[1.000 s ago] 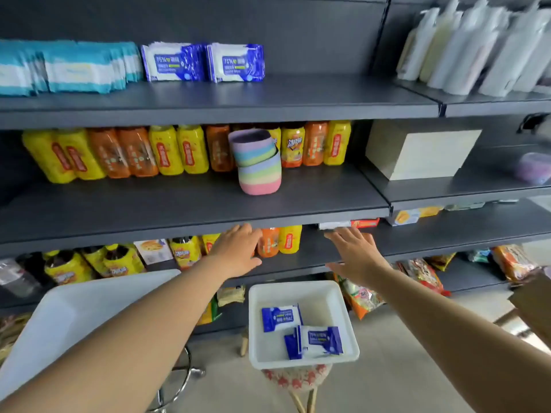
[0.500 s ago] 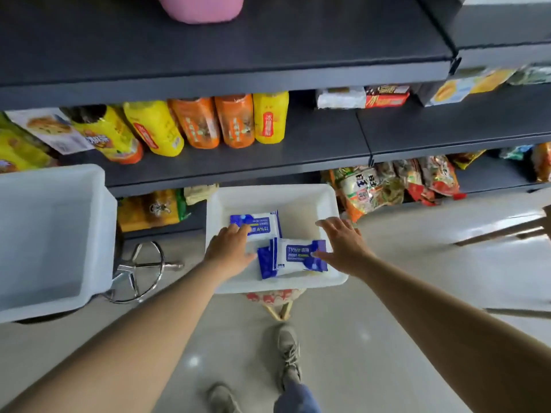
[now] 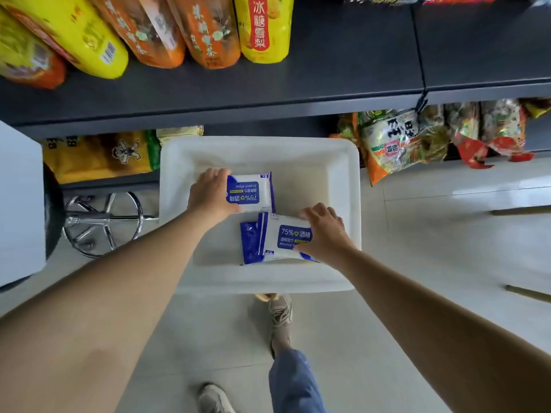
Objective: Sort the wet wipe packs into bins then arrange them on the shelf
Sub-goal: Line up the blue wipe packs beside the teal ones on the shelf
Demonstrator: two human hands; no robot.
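Observation:
A white plastic bin (image 3: 337, 162) stands on a stool below me, in front of the dark shelf (image 3: 298, 93). Inside it lie blue-and-white alcohol wipe packs. My left hand (image 3: 211, 195) grips the left end of the far pack (image 3: 250, 192). My right hand (image 3: 325, 231) grips the right end of the near pack (image 3: 283, 239), which lies on top of another blue pack (image 3: 250, 239). Both packs still touch the bin floor or each other.
A second white bin (image 3: 18, 204) sits at the left on a chrome-based stool (image 3: 101, 222). Yellow and orange drink bottles (image 3: 208, 28) lie on the shelf above. Snack bags (image 3: 417, 138) fill the lowest shelf. My feet (image 3: 280, 314) stand on the tiled floor.
My view dropped from the upper shelves to the bin. Both hands came down from the shelf edge into the bin and closed on a wipe pack each.

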